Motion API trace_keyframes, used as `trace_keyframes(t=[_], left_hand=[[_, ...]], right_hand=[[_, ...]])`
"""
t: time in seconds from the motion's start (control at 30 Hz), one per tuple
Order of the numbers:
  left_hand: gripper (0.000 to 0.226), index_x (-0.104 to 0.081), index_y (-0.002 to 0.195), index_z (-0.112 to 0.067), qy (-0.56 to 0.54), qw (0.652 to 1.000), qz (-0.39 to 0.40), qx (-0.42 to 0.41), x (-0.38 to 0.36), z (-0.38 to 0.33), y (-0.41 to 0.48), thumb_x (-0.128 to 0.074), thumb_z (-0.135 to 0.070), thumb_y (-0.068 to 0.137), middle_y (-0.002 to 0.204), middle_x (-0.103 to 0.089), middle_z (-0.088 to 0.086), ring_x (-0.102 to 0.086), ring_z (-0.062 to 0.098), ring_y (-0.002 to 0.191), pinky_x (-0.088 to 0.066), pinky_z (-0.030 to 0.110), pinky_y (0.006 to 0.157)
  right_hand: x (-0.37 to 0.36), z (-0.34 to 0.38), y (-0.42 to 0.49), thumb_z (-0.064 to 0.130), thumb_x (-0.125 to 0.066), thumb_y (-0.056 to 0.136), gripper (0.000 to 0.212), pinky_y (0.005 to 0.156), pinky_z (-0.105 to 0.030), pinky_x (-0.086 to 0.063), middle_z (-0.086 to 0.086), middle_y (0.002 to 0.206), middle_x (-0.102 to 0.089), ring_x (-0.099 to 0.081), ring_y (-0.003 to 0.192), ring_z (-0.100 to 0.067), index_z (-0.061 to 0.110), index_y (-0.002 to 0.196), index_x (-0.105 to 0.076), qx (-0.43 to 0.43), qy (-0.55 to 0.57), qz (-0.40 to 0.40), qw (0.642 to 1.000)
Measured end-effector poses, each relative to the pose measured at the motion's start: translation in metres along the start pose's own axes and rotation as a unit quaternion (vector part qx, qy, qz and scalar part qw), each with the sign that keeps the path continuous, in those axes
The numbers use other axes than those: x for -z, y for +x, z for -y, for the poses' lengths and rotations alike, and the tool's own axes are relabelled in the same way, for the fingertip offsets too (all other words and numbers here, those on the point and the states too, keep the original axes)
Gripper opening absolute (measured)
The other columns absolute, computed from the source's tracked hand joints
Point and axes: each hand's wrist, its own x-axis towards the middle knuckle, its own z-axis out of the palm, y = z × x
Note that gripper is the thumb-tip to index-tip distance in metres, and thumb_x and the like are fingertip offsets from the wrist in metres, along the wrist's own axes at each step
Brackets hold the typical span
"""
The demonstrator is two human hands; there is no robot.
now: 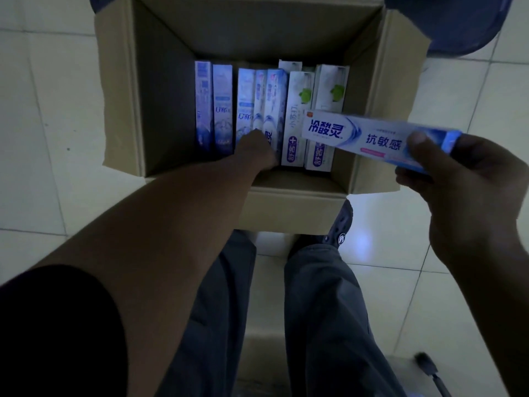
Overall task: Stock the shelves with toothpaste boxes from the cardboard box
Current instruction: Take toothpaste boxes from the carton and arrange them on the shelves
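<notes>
Nearby, a blue tub (458,22) sits beside the cardboard box (118,96).

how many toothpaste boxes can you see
9: eight toothpaste boxes stand in the cardboard box, the ninth toothpaste box in the right hand; the left hand may hide more.

The fingers of the left hand (255,151) are hidden among the toothpaste boxes (221,110) inside the cardboard box (160,96), whose far wall the picture's top edge cuts off.

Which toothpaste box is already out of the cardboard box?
The white-and-blue toothpaste box gripped in the right hand, held crosswise over the right edge of the cardboard box; the other boxes stand packed in a row inside.
</notes>
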Motion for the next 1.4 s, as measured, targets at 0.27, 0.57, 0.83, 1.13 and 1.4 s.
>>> trace_keyframes(t=[0.27,0.57,0.83,1.13,1.4], left_hand=[[0.036,-0.063,0.11,-0.007,-0.07,0.985,-0.147,-0.051,0.08,0.051,-0.078,-0.063,-0.038,0.092,0.111,-0.068,0.018,-0.065,0.036,0.1,-0.048,0.033,0.076],[0.027,-0.062,0.1,-0.031,-0.293,0.901,-0.262,-0.183,0.249,0.122,-0.276,-0.074,-0.047,0.083,0.087,-0.068,-0.018,-0.063,0.0,0.078,-0.044,0.013,0.063],[0.013,-0.065,0.104,-0.03,-0.452,0.782,-0.311,-0.295,0.431,0.109,-0.473,-0.065,-0.037,0.092,0.089,-0.068,-0.015,-0.062,0.004,0.08,-0.054,0.034,0.074],[0.022,-0.068,0.086,-0.035,-0.501,0.681,-0.366,-0.389,0.575,0.078,-0.63,-0.052,-0.02,0.086,0.079,-0.064,-0.014,-0.057,0.008,0.069,-0.046,0.026,0.062],[0.034,-0.076,0.088,-0.031,-0.471,0.645,-0.269,-0.538,0.635,-0.003,-0.729,-0.053,-0.01,0.076,0.094,-0.073,-0.009,-0.066,0.008,0.093,-0.05,0.027,0.081]], right_hand=[[-0.006,0.043,-0.028,0.024,-0.081,0.084,0.018,0.048,-0.03,-0.05,-0.003,0.07,-0.071,-0.062,0.053,-0.022,0.022,0.074,-0.066,0.021,0.012,-0.054,0.998],[0.002,0.198,-0.127,0.018,-0.081,0.081,0.013,0.048,-0.029,-0.046,-0.006,0.064,-0.067,-0.051,0.046,-0.022,0.016,0.069,-0.076,0.074,0.098,0.019,0.992],[0.011,0.398,-0.263,0.013,-0.077,0.084,0.01,0.046,-0.026,-0.047,-0.006,0.067,-0.067,-0.055,0.048,-0.019,0.011,0.074,-0.074,0.154,0.21,0.115,0.959],[0.057,0.555,-0.394,0.029,-0.08,0.072,0.019,0.052,-0.026,-0.053,-0.009,0.076,-0.072,-0.065,0.062,-0.02,0.011,0.073,-0.076,0.287,0.274,0.148,0.906],[0.123,0.623,-0.438,0.044,-0.093,0.056,0.042,0.054,-0.028,-0.056,-0.008,0.076,-0.066,-0.067,0.065,-0.018,0.012,0.08,-0.079,0.391,0.332,0.071,0.855]])
